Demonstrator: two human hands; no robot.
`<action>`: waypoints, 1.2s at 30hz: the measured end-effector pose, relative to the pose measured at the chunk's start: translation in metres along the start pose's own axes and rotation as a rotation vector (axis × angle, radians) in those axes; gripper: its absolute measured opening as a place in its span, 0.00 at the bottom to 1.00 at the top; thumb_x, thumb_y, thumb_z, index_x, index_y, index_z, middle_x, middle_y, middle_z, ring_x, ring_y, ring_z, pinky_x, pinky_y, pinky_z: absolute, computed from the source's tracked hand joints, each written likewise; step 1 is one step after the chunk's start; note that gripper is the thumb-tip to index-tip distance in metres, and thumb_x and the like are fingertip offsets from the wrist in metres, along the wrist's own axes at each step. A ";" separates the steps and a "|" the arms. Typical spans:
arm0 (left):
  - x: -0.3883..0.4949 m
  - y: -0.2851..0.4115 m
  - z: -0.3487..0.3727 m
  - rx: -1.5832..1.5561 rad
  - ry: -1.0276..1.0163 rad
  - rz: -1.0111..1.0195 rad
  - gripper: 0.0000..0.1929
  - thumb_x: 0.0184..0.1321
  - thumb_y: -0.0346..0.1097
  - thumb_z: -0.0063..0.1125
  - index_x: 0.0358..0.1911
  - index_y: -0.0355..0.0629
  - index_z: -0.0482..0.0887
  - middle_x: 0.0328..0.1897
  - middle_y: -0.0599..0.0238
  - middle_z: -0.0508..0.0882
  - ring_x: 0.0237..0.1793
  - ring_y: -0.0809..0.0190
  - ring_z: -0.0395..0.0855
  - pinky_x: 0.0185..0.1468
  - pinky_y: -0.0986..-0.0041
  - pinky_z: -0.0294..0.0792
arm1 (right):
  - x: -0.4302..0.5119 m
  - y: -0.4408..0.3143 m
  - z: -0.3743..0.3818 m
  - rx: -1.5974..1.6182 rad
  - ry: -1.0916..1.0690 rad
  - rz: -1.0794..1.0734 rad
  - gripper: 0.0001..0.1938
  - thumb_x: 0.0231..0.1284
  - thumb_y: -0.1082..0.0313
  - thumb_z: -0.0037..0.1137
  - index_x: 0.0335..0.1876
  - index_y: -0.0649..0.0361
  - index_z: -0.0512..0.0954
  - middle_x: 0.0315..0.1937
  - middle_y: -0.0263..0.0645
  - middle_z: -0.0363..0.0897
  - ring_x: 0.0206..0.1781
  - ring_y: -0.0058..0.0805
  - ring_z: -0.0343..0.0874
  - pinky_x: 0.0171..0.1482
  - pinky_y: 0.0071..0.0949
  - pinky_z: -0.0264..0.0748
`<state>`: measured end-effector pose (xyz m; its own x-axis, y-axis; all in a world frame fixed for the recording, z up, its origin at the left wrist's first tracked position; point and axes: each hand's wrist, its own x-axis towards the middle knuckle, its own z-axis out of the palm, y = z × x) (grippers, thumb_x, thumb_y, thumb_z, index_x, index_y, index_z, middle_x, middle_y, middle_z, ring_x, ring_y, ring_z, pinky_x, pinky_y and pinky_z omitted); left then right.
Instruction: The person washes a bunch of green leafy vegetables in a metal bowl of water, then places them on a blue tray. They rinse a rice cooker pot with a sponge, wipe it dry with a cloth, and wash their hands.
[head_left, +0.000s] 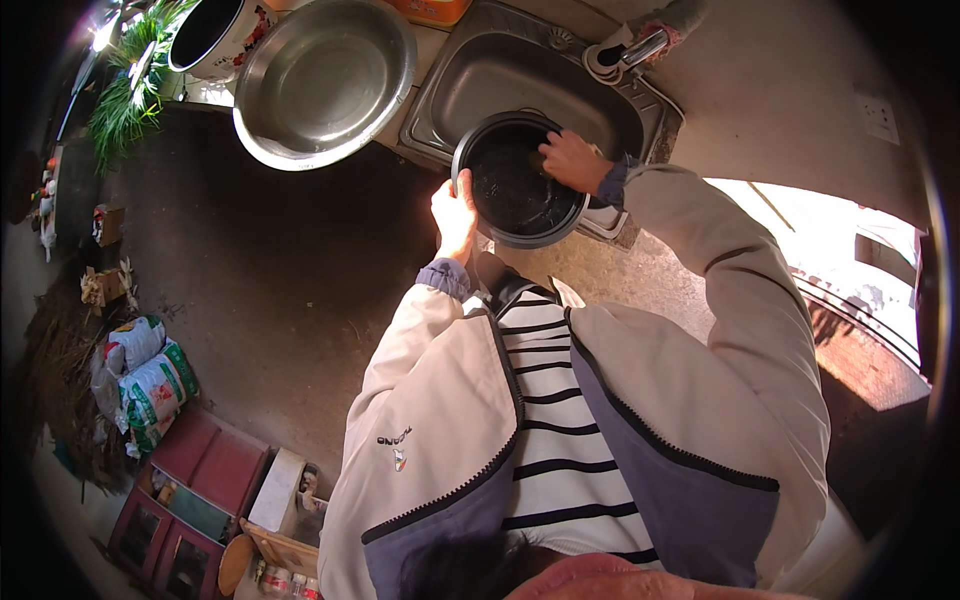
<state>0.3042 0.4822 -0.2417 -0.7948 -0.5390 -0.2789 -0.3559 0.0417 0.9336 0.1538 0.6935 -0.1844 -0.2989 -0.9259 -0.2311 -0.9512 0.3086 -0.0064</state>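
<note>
A round dark pot (517, 187) with a grey rim tilts over the near edge of the stainless steel sink (480, 82). My left hand (455, 214) grips its left rim, thumb on top. Inside the pot, near the right side of the rim, my right hand (574, 161) has its fingers bent down. Something small and brownish may be under those fingers, too dark and blurred to name. A little liquid or shine shows on the pot's bottom. The faucet (645, 49) stands at the sink's back right.
Left of the sink, a wide metal basin (322, 82) overhangs the counter edge, beside a floral-patterned bucket (225, 37). Green leafy stalks (131, 105) lie farther left. Printed sacks (154, 382) and a dark red cabinet (187, 495) stand across the floor. A wall socket (877, 112) is at right.
</note>
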 end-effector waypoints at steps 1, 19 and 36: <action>0.001 -0.001 0.002 0.037 0.046 0.018 0.28 0.70 0.54 0.59 0.20 0.38 0.74 0.16 0.71 0.70 0.23 0.71 0.64 0.27 0.70 0.58 | -0.010 -0.015 0.002 0.019 -0.236 0.099 0.06 0.50 0.67 0.60 0.31 0.59 0.84 0.37 0.42 0.81 0.45 0.43 0.80 0.43 0.44 0.76; -0.001 0.003 -0.003 -0.141 -0.109 -0.103 0.30 0.75 0.58 0.48 0.21 0.40 0.71 0.20 0.74 0.67 0.27 0.71 0.60 0.30 0.71 0.55 | 0.048 0.006 0.047 2.029 0.307 1.307 0.08 0.63 0.73 0.54 0.36 0.68 0.83 0.30 0.37 0.84 0.31 0.27 0.84 0.34 0.29 0.81; 0.010 -0.001 -0.010 -0.020 -0.069 -0.012 0.26 0.72 0.54 0.56 0.22 0.40 0.74 0.18 0.75 0.69 0.24 0.72 0.62 0.28 0.72 0.57 | 0.033 -0.063 0.030 0.866 -0.165 0.558 0.17 0.55 0.69 0.54 0.52 0.59 0.79 0.44 0.49 0.83 0.53 0.52 0.81 0.52 0.47 0.77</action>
<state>0.3013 0.4677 -0.2430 -0.8225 -0.4803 -0.3047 -0.3568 0.0183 0.9340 0.2062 0.6499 -0.2207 -0.6030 -0.5823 -0.5452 -0.2807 0.7947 -0.5383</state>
